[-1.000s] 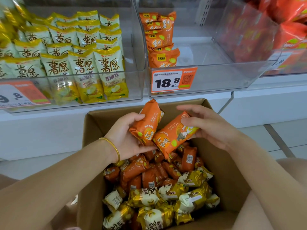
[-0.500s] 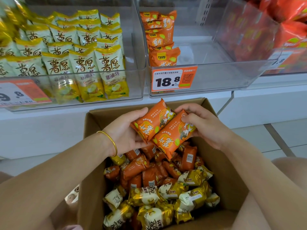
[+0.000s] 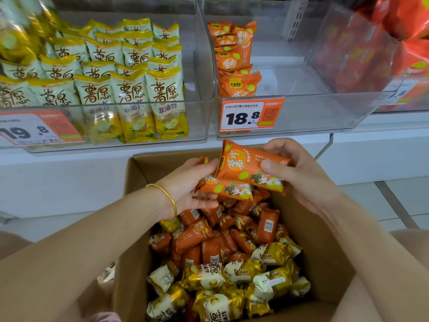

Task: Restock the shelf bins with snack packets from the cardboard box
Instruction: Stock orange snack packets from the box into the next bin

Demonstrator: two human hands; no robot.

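The lower orange packet (image 3: 222, 188) is gripped by the left hand (image 3: 188, 182). Its fingers (image 3: 204, 202) are curled beneath the packet and the thumb is laid on the packet's upper edge. The upper orange packet (image 3: 243, 163) is pinched by the right hand (image 3: 301, 175), with the thumb pressed on the printed face and the other fingers wrapped behind the far end. The two packets are touching, the upper one laid partly across the lower, and both are held between the two hands above the open cardboard box (image 3: 325, 240). A gold bangle (image 3: 170, 201) is worn on the left wrist.

Directly below the fingers, loose orange packets (image 3: 209, 242) are heaped in the box. Nearer the person, yellow packets (image 3: 232, 275) are piled.

Just above and beyond the fingers, a clear middle bin (image 3: 313, 117) is set on the shelf. A short row of stocked orange packets (image 3: 234, 66) is stood along its left wall, and a price tag (image 3: 251, 115) reading 18.8 is fixed to its front. Up and to the left of the fingers, a left bin (image 3: 199, 66) is packed with rows of upright yellow bags (image 3: 130, 89).
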